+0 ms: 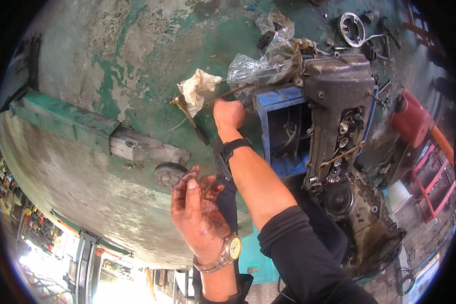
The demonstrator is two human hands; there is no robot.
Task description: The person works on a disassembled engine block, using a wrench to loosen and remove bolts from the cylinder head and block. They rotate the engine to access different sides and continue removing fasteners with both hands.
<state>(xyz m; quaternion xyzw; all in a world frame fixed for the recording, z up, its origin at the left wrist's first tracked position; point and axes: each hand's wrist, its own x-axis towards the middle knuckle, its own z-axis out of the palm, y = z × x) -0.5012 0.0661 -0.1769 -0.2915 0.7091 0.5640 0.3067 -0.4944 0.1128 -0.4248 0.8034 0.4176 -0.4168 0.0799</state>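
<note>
My right hand (pixel 229 116) is in a fist around a dark metal rod (pixel 238 91), which pokes out toward the upper right. Beside it lie a crumpled cream paper or cloth (pixel 198 85) and a tool with a dark handle (pixel 201 134). My left hand (pixel 197 213), greasy, is lower and left, palm up with fingers loosely curled and apart, nothing visible in it. A dark round part (pixel 168 176) is just above it. To the right, a blue crate (pixel 263 126) sits under or beside a grimy engine (pixel 334 81) with a wrench (pixel 334 158) lying across its opening.
Clear plastic bags (pixel 245 66) and a silver ring (pixel 350 30) lie on the worn green floor (pixel 131 50). A green beam (pixel 66 121) is at left. A red container (pixel 408 119) and red frame (pixel 425 202) stand right. A teal plastic piece (pixel 251 258) is below.
</note>
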